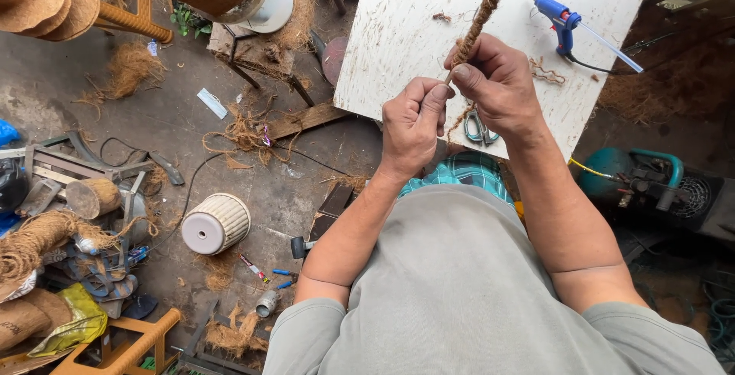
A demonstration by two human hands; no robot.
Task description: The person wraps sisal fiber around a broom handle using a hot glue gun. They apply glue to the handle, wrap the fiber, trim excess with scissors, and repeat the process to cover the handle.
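The top of the brown twisted coir rope [484,12] runs out of frame at twelve o'clock, and my fingers cover its lower end, so I cannot tell how far it reaches. My right hand [498,84] pinches it closed at centre; my left hand [413,124] grips just below, at seven o'clock from the right, touching it. Scissors [479,127] are half hidden under my right hand on the white board [398,30]. A blue glue gun [563,21] lies at two o'clock.
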